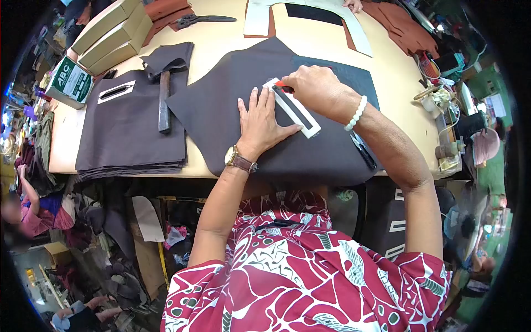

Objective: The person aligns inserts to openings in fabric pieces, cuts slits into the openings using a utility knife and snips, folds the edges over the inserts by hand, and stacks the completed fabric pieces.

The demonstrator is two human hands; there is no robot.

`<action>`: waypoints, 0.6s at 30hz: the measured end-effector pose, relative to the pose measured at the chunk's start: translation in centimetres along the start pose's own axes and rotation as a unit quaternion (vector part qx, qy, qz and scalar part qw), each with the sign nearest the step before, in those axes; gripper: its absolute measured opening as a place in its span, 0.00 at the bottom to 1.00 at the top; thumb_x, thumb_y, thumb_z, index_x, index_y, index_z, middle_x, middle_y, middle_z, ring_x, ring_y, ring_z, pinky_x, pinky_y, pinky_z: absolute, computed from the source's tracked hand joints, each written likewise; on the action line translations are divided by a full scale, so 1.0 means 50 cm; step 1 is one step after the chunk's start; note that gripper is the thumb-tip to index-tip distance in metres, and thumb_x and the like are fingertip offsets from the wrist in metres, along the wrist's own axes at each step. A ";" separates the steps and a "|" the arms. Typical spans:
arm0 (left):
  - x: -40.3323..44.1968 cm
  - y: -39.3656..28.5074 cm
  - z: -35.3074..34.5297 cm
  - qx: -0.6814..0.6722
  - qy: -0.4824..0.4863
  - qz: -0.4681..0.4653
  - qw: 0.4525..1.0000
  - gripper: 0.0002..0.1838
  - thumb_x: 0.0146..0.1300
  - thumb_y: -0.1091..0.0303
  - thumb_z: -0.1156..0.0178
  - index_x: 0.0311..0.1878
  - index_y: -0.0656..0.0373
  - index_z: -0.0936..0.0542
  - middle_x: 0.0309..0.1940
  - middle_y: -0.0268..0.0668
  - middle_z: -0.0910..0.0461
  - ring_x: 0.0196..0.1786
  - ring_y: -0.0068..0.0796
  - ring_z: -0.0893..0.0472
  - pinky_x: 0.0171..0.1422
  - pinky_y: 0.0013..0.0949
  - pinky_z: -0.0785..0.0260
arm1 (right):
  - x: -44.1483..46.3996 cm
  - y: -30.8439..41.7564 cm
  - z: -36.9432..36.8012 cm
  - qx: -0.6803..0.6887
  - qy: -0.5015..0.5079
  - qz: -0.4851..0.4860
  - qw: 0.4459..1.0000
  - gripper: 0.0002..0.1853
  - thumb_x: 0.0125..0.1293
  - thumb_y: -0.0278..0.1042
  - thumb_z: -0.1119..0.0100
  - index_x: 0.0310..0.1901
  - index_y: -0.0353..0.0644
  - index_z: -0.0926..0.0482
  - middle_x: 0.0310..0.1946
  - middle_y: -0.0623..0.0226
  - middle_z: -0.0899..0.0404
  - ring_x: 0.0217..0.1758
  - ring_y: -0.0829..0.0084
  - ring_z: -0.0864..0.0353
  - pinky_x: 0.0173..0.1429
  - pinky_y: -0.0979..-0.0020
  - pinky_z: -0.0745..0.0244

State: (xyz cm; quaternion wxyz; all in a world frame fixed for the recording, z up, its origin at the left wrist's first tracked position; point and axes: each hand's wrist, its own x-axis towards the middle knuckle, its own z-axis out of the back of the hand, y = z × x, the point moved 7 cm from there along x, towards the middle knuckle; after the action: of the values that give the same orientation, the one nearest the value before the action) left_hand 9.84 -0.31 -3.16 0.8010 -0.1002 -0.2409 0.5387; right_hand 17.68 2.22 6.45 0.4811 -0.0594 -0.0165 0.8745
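My left hand (263,123) lies with its fingers spread on the dark sheet (221,83), its fingertips and thumb against a white slotted frame (311,128). At the frame's upper end, my right hand (314,87) is closed round a red tool (283,87), whose tip is hard to make out. The frame lies slanted on the sheet. Under the right forearm rests a dark pointed tool (363,150), and a dark green board (362,80) sits partly beneath the sheet.
Left on the table (63,149) are stacked dark sheets (133,122), a hammer (165,102), boxes (113,39) and a green-and-white can (71,82). Shears (202,20) lie at the back, near brown pieces (395,25) and another person's hand (353,5). A cluttered rack (448,149) stands right.
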 end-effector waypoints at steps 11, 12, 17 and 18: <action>0.001 0.000 0.002 -0.014 0.011 0.012 1.000 0.56 0.41 0.31 0.35 0.65 0.65 0.39 0.67 0.49 0.41 0.71 0.49 0.46 0.69 0.65 0.58 | -0.060 -0.009 -0.012 0.022 -0.016 -0.024 0.999 0.10 0.63 0.30 0.48 0.44 0.42 0.20 0.31 0.56 0.18 0.37 0.59 0.16 0.41 0.64 0.20; 0.001 0.001 0.001 -0.014 0.013 0.013 1.000 0.56 0.41 0.32 0.35 0.66 0.65 0.39 0.67 0.48 0.41 0.71 0.49 0.46 0.69 0.65 0.58 | -0.065 -0.008 -0.013 0.015 -0.027 -0.014 0.999 0.11 0.63 0.30 0.48 0.44 0.42 0.20 0.30 0.56 0.18 0.36 0.59 0.16 0.41 0.64 0.20; 0.001 0.001 -0.002 -0.014 0.023 0.017 0.999 0.57 0.41 0.32 0.35 0.66 0.65 0.40 0.68 0.48 0.42 0.72 0.49 0.47 0.69 0.64 0.59 | -0.083 0.000 -0.011 0.014 0.000 -0.043 0.999 0.13 0.61 0.27 0.48 0.47 0.43 0.20 0.29 0.57 0.18 0.35 0.59 0.16 0.39 0.64 0.20; 0.001 0.001 -0.001 -0.015 0.024 0.018 0.999 0.57 0.41 0.32 0.36 0.66 0.65 0.40 0.68 0.48 0.42 0.72 0.49 0.47 0.69 0.64 0.59 | -0.090 0.002 -0.009 0.014 0.001 -0.042 0.999 0.13 0.61 0.26 0.48 0.47 0.44 0.21 0.29 0.57 0.18 0.34 0.59 0.16 0.39 0.64 0.20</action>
State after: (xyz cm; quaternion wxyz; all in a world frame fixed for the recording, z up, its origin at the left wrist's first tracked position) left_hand 9.83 -0.24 -3.22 0.7952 -0.1290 -0.2280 0.5468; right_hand 20.04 -1.61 6.39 0.5183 -0.0528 -0.0060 0.8535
